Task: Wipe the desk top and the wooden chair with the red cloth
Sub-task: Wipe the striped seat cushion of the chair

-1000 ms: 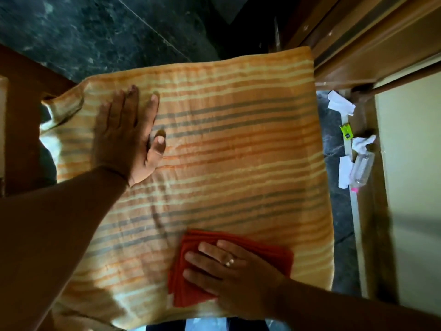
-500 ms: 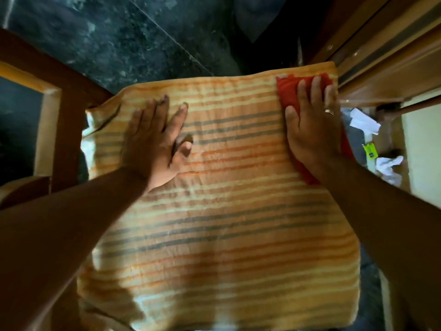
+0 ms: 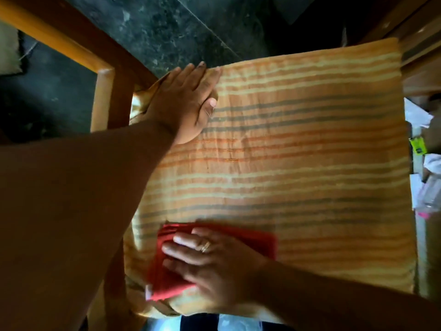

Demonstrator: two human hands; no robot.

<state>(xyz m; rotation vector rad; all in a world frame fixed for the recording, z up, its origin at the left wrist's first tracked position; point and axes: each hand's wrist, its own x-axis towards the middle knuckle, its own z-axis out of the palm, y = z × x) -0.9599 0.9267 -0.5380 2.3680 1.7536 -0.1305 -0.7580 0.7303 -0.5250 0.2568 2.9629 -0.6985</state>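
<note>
A folded red cloth (image 3: 253,237) lies flat on the near left part of an orange striped seat cushion (image 3: 310,163). My right hand (image 3: 214,261) presses down on the cloth with fingers spread, pointing left; a ring shows on one finger. My left hand (image 3: 186,103) rests palm down on the cushion's far left corner, fingers together, holding nothing. The cushion covers the seat of a wooden chair, whose armrest frame (image 3: 102,91) shows at the left.
Dark marble floor (image 3: 191,27) lies beyond the chair. Wooden furniture (image 3: 420,44) stands at the upper right. Paper scraps, a yellow tag (image 3: 417,145) and a clear plastic bottle (image 3: 429,194) lie along the right edge beside the cushion.
My right hand has swept the red cloth from the cushion's far right corner down to its near left side. My left hand has shifted to the far left corner.
</note>
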